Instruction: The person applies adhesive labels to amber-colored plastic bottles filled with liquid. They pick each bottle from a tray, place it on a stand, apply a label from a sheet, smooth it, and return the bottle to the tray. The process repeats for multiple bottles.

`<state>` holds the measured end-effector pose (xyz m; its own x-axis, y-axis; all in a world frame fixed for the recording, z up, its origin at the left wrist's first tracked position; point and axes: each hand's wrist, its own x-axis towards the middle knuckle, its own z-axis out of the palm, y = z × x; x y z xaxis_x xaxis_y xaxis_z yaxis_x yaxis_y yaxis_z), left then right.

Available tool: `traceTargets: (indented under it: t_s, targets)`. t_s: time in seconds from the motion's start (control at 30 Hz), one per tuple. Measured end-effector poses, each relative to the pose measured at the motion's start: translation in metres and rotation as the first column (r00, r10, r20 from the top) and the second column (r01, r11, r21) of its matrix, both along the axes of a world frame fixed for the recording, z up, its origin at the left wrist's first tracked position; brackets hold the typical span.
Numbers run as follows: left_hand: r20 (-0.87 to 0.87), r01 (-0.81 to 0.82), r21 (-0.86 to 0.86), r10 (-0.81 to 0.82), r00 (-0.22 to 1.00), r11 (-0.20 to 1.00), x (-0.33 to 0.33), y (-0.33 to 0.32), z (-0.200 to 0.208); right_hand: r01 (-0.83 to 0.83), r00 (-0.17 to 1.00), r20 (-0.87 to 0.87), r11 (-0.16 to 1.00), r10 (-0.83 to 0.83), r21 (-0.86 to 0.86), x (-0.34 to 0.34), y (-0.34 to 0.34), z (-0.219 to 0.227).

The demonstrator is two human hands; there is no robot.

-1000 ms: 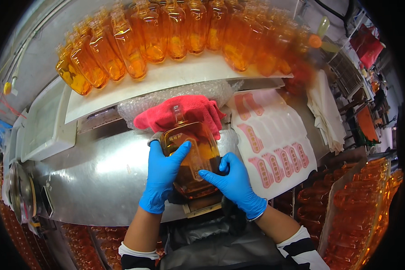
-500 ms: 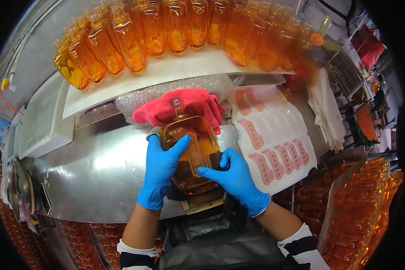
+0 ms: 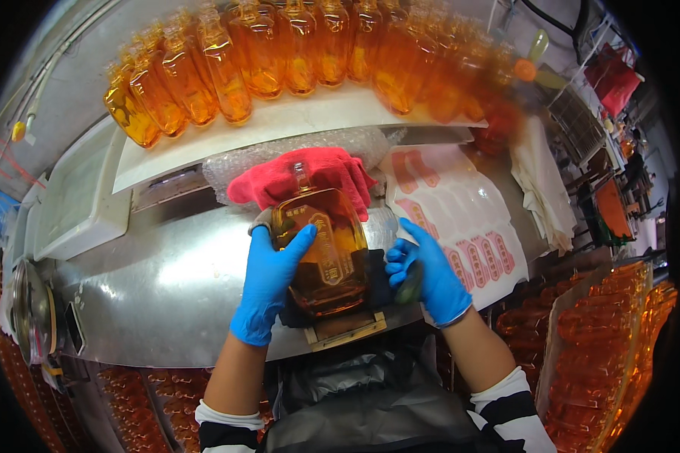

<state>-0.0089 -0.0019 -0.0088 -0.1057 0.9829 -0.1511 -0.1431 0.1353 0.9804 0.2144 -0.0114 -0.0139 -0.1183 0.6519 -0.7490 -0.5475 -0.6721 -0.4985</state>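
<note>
A flat amber glass bottle [image 3: 340,219] lies tilted in front of me, its neck resting toward a red cloth [image 3: 317,170] and a long label on its face. My left hand [image 3: 268,275], in a blue glove, grips the bottle's left side with the thumb over the front. My right hand [image 3: 431,275], also gloved in blue, is off the bottle on its right. Its lower fingers are curled against a blurred dark green object [image 3: 409,283] whose kind I cannot make out. Dark cloth [image 3: 378,275] and a wooden piece [image 3: 347,332] show around the bottle's base.
Sheets of red labels [image 3: 461,219] lie on the metal table [image 3: 166,302] at the right. Bubble wrap [image 3: 234,166] sits behind the cloth. Several amber bottles [image 3: 298,57] line a white shelf. A white bin [image 3: 91,196] stands left; racks of bottles [image 3: 597,362] are at lower right.
My right hand has come off the bottle's label and moved right, its fingers curling. The dark green object now shows at it. My left hand keeps its grip on the bottle.
</note>
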Motion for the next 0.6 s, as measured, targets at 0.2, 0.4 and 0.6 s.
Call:
traceTargets:
  t_s: [0.2, 0.4, 0.6]
  targets:
    - [0.056, 0.042, -0.036, -0.040, 0.998, 0.998, -0.018, -0.040, -0.013, 0.204, 0.954, -0.200, 0.973, -0.222, -0.106, 0.046, -0.010, -0.030]
    - [0.127, 0.040, -0.057, -0.033, 0.991, 0.998, -0.017, -0.047, -0.010, 0.246, 0.918, -0.318, 0.969, -0.238, -0.018, 0.042, -0.006, -0.025]
    - [0.065, 0.117, -0.058, -0.113, 0.991, 0.991, -0.014, -0.048, -0.009, 0.212, 0.928, -0.317, 0.977, -0.198, 0.012, 0.042, -0.006, -0.026]
